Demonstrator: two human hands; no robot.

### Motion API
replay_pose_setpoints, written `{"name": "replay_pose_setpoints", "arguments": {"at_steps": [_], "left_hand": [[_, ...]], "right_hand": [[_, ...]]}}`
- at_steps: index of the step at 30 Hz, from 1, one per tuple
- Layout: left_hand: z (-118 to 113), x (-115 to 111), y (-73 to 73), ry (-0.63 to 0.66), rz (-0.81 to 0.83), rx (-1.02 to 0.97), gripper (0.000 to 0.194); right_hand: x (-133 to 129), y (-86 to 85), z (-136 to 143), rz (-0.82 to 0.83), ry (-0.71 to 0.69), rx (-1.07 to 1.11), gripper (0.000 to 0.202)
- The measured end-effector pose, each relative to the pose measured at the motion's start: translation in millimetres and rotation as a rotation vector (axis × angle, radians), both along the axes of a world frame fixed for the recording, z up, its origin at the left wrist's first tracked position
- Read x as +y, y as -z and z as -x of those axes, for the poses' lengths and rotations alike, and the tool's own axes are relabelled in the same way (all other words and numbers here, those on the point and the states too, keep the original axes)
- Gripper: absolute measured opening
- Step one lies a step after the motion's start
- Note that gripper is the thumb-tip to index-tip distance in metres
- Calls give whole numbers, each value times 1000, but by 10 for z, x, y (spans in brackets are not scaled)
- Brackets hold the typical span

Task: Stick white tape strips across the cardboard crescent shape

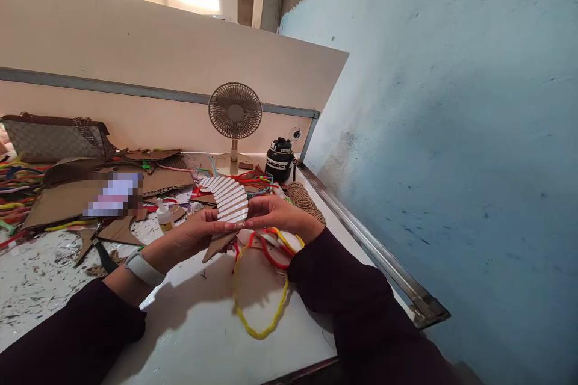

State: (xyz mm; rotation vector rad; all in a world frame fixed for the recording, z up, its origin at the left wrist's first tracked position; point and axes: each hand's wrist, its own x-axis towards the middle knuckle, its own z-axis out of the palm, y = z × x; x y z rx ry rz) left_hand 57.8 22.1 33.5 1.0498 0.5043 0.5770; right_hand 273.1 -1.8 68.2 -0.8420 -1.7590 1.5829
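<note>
A curved cardboard piece wrapped with white stripes is held up over the table. My left hand pinches its lower end from the left, and my right hand grips the same end from the right, the thumbs nearly meeting. Bare brown cardboard sticks out below my left fingers. Beneath my right hand, a yellow fuzzy loop and a red fuzzy strand lie on the white table.
A small fan, black bottle and twine roll stand behind. On the left are a glue bottle, pliers, cardboard scraps, a partly blurred phone and a handbag. A metal-edged ledge runs along the right wall.
</note>
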Motion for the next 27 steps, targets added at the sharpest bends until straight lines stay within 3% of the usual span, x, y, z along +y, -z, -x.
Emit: {"name": "replay_pose_setpoints", "arguments": {"at_steps": [5,7,9,13,16,21,27], "left_hand": [[3,95,15,-267,57,-4,22],[5,120,14,-339,45,21,22],[1,130,9,-384,22,31,23],[-12,134,6,-455,14,44,25],[-8,136,12,-464,-31,52,26],[-3,108,-2,-473,-191,85,33],[-16,94,-11,-533,-305,129,34]], "right_hand": [[93,-37,-59,-96,342,7,49],[103,-49,-139,-99,432,-91,50],[48,-58,-228,-143,428,-339,46],[-241,-37,-341,-352,348,-1135,33],[-441,41,-331,-318,330,-1418,34],[-479,192,-284,-218,393,-1436,57],[-393,213,-374,-169,484,-1322,50]]}}
